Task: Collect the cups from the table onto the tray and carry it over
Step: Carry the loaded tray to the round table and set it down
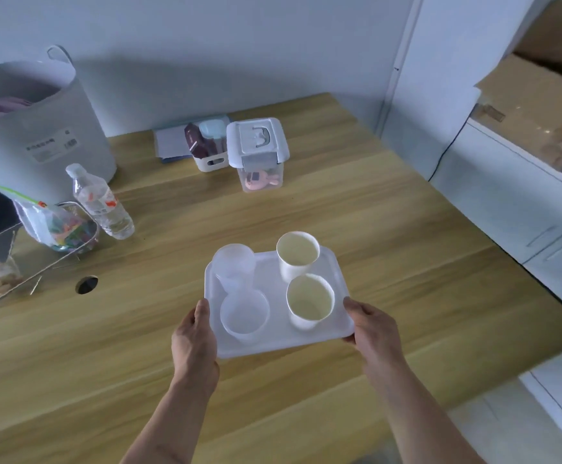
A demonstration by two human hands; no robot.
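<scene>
A white plastic tray (274, 286) is over the middle of the wooden table (390, 246). On it stand two white paper cups, one at the back right (297, 254) and one at the front right (309, 301). Two clear plastic cups stand on its left side, one at the back (233, 264) and one at the front (245, 314). My left hand (194, 339) grips the tray's left edge near the front corner. My right hand (373, 324) grips the right front corner. Whether the tray rests on the table or is lifted, I cannot tell.
At the left are a water bottle (100, 202), a clear bin with a bag of coloured clips (65, 229) and a large grey basket (38, 128). A lidded clear box (259, 152) and a small white organiser (207, 145) stand at the back. White cabinets (507, 195) line the right.
</scene>
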